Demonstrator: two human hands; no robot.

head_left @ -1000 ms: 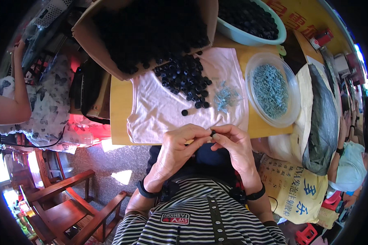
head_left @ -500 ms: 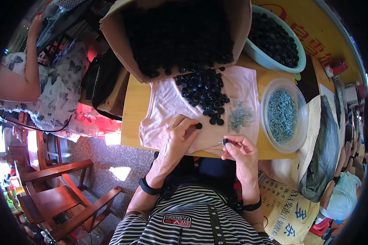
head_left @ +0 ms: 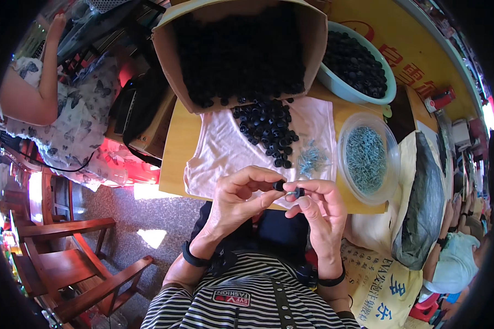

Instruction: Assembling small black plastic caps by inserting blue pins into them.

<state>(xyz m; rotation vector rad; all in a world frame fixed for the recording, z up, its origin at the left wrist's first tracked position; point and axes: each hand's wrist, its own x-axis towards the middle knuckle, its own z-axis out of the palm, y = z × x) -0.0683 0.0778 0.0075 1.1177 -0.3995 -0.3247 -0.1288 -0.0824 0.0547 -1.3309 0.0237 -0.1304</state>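
My left hand (head_left: pixel 237 202) pinches a small round black plastic cap (head_left: pixel 279 185) between thumb and fingertips. Close beside it, my right hand (head_left: pixel 323 211) grips another black cap (head_left: pixel 299 192) with a bluish metal screw (head_left: pixel 290 193) sticking out toward the left one. The two pieces meet or nearly meet at the fingertips; exact contact is too small to tell. Both hands are over the near edge of a pale pink cloth (head_left: pixel 214 145). A heap of black caps (head_left: pixel 266 131) and a small pile of bluish screws (head_left: pixel 312 160) lie on it, beyond my fingers.
A tilted cardboard box (head_left: pixel 170 66) full of black caps stands at the back. A pale green basin (head_left: pixel 387 94) of caps and a clear round tub (head_left: pixel 343 170) of screws stand right. Wooden chairs (head_left: pixel 71 268) are at left, where another person's arm (head_left: pixel 35 101) shows.
My left hand has moved right with its cap and my right hand slightly left, bringing both held pieces together. The whole view has shifted a little.
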